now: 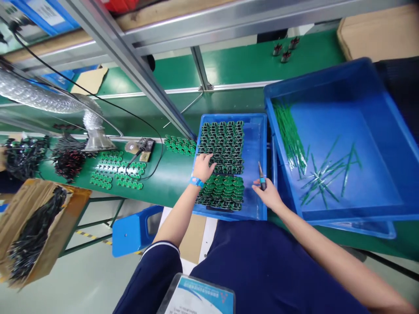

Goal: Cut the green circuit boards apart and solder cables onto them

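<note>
Badge (195, 297) on chest; blue bin (376, 87) beside circuit-board tray (255, 148).

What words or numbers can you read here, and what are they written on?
None can be read: the ID badge has blue printing that is too blurred, the green circuit boards are too small to show any marks, and no text shows on the blue wristband or the blue-handled hand tool.

Circuit boards (222, 148) in a tray (229, 116) on the desk (170, 183)
Left hand (203, 166) on the boards, right hand (266, 194) with a small tool (262, 176) beside them; strips (322, 176) lie in a larger crate (327, 213) to the right.
</note>
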The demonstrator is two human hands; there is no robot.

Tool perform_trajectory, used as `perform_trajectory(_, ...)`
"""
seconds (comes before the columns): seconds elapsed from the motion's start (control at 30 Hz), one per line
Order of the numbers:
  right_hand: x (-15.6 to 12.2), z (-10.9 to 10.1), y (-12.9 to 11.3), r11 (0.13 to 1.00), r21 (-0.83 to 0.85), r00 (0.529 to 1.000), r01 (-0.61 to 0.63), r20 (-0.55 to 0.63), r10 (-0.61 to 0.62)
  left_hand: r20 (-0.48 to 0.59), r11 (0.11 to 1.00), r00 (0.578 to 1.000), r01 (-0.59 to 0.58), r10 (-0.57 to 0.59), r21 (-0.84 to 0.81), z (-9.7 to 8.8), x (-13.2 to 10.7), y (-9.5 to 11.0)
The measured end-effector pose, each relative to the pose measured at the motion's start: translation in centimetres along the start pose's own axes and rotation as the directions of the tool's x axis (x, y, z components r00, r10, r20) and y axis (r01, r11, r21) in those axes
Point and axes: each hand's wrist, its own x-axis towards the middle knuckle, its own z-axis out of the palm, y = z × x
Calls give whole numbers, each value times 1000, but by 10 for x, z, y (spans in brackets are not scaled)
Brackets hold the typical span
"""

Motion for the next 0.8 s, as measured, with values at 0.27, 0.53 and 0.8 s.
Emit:
perform_trajectory(0.27, 91, 29, -28, 898, -130, 906, 420, 117, -407, 178, 989, 983, 27, -53, 143, 9, -4, -18)
perform_trajectory(0.53, 98, 38, -21, 795, -286, 840, 535, 280, -464, 26, 987, 991, 126, -130, 102, 17, -29, -23)
perform_trajectory(0.8, 113, 37, -26, 744, -398, 833, 537, 392, -391, 208, 983, 964, 145, -165, 109, 4, -9, -45)
